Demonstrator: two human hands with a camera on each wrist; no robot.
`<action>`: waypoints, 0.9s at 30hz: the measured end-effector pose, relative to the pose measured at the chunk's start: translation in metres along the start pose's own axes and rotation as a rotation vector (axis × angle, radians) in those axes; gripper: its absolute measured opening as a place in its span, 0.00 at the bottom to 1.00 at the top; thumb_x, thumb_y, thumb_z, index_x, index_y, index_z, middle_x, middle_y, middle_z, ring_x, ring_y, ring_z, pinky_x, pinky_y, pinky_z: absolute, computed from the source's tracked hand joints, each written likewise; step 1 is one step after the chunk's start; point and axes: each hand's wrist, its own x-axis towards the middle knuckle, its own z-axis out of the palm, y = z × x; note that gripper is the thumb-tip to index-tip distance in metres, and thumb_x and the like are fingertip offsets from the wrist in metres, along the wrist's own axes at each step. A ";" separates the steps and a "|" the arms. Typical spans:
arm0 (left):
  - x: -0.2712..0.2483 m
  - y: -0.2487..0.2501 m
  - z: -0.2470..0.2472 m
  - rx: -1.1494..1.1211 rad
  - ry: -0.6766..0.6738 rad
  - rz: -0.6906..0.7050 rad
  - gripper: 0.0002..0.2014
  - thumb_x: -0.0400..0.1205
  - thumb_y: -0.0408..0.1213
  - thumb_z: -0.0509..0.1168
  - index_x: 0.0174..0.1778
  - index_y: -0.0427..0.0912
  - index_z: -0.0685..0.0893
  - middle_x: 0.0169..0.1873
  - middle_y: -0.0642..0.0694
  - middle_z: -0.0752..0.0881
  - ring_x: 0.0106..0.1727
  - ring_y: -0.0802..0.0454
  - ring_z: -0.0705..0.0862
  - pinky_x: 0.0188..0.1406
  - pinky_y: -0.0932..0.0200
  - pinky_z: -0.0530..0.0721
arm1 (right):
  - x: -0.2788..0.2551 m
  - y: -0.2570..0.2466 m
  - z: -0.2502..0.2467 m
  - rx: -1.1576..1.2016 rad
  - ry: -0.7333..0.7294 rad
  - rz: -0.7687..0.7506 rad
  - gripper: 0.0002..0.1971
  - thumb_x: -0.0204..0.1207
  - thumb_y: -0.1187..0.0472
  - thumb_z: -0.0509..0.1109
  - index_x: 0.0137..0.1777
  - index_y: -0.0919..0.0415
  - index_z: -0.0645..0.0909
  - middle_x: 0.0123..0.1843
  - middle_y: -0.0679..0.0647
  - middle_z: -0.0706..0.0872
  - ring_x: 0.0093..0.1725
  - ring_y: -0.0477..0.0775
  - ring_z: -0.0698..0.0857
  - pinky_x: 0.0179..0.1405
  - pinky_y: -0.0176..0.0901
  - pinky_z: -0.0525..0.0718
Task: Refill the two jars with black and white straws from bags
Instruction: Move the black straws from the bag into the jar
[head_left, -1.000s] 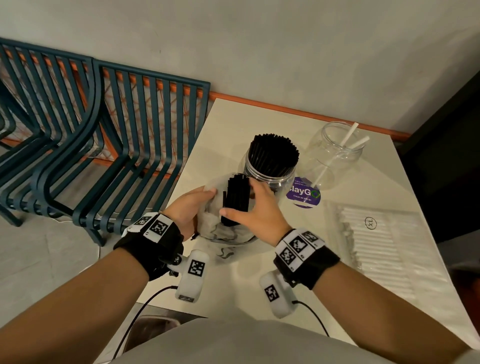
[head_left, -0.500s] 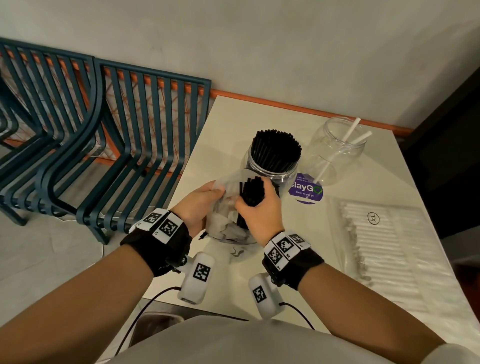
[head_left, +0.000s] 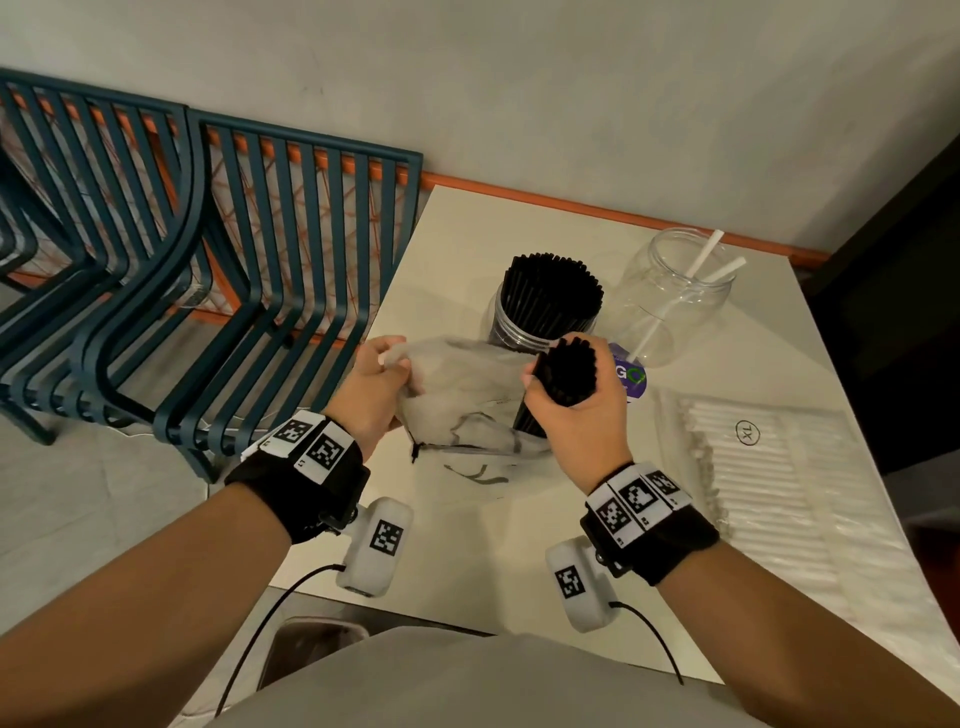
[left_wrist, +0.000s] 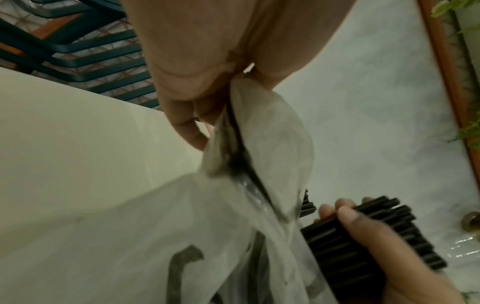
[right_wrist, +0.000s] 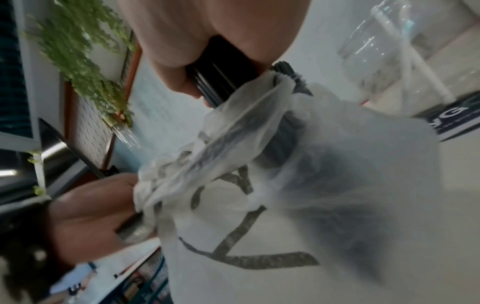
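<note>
- We had a bundle of black straws (head_left: 563, 387) clasped in our right hand (head_left: 576, 415), fingers curled round its upper part; its lower end was inside the thin translucent bag (head_left: 467, 400), so we judged the step in hand to be drawing black straws out of their bag.
- Our left hand (head_left: 376, 387) pinched the bag's gathered edge between thumb and fingers, off to the left of the right hand, and held the plastic taut; the left wrist view showed the pinch (left_wrist: 207, 107) closed on the film.
- Just beyond the right hand stood the black-straw jar (head_left: 545, 306), upright and already packed close to its rim with straws.
- Farther beyond and to the right of that hand stood the clear jar (head_left: 670, 296), with only two white straws (head_left: 701, 270) leaning in it, so we reckoned the white half was hardly begun.
- To the right of the right hand lay the sealed bag of white straws (head_left: 769, 483), flat on the counter (head_left: 467, 545).
- The next move, as we judged it, called for lifting the bundle clear of the plastic while the left hand kept the bag back, then standing it upright over the black jar and easing it into whatever room remained.
</note>
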 end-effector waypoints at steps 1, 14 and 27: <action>0.000 -0.001 -0.002 0.001 0.006 0.040 0.15 0.83 0.24 0.53 0.57 0.51 0.71 0.45 0.46 0.77 0.42 0.50 0.77 0.39 0.53 0.78 | -0.002 0.004 -0.003 -0.018 -0.016 0.011 0.20 0.70 0.70 0.76 0.52 0.46 0.76 0.44 0.39 0.84 0.50 0.49 0.86 0.57 0.45 0.85; -0.020 -0.057 0.024 1.532 -0.318 0.181 0.48 0.62 0.61 0.73 0.75 0.51 0.60 0.62 0.45 0.65 0.60 0.42 0.74 0.54 0.50 0.81 | -0.030 0.052 -0.013 -0.060 -0.044 0.271 0.16 0.67 0.65 0.78 0.54 0.61 0.81 0.44 0.48 0.89 0.48 0.47 0.89 0.53 0.41 0.86; -0.004 -0.111 0.014 1.525 -0.335 -0.023 0.57 0.66 0.55 0.74 0.79 0.57 0.36 0.68 0.41 0.63 0.63 0.33 0.76 0.59 0.40 0.80 | -0.043 0.095 0.000 -0.180 -0.105 0.495 0.11 0.66 0.66 0.78 0.49 0.62 0.85 0.39 0.54 0.89 0.41 0.55 0.89 0.43 0.47 0.89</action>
